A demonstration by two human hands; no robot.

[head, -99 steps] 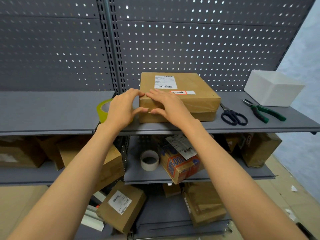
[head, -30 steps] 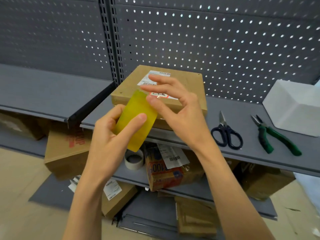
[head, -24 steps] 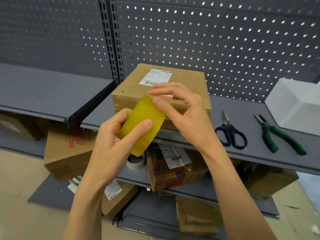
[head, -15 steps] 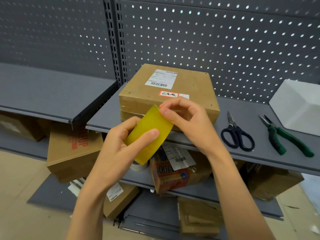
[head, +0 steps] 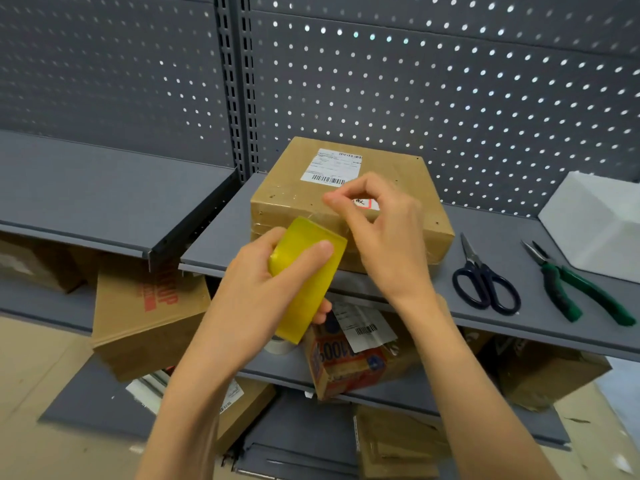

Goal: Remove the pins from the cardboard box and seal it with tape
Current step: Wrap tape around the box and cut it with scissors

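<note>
My left hand point(head: 249, 292) grips a glossy yellow tape roll point(head: 306, 278) while my right hand point(head: 384, 237) pinches its clear film end before the flat brown cardboard box point(head: 294, 188).

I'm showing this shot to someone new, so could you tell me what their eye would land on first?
The bright yellow tape roll gripped in the left hand at centre, with the right hand pinching just above it. Behind them the cardboard box sits on the grey shelf; scissors and green-handled pliers lie to its right.
</note>
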